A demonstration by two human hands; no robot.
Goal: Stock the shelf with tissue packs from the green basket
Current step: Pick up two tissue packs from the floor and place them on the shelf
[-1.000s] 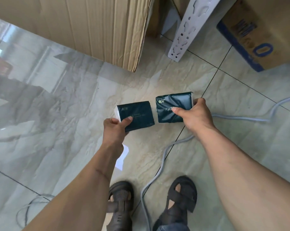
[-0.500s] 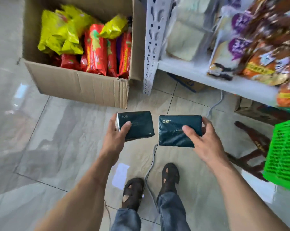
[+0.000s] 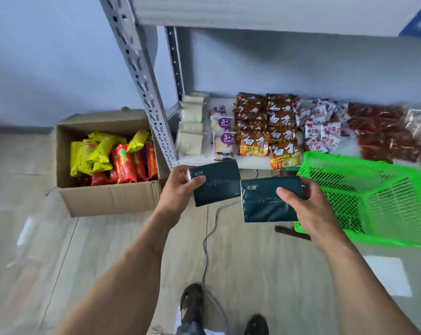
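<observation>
Before shelf [image 3: 253, 163] | two tissue packs: left hand [image 3: 178, 189] grips one [image 3: 214, 182] | right hand [image 3: 311, 209] grips other [image 3: 265, 201]

The lower shelf [image 3: 204, 162] was crowded: pale packs [image 3: 191, 131] at its left end, purple-labelled packs [image 3: 224, 139] beside them, noodle packets [image 3: 267, 126] at 12 o'clock of the hands, and red-and-white sachets [image 3: 323, 131] towards 1 o'clock. A bare strip of board ran along the front edge at 12 o'clock. The perforated upright post [image 3: 144, 88] barred the 11 o'clock approach. An open carton of snacks [image 3: 108, 189] occupied the floor at 9 o'clock. The green basket [image 3: 373, 204] stood at 3 o'clock. A cable [image 3: 206, 250] crossed the floor at 6 o'clock.
</observation>
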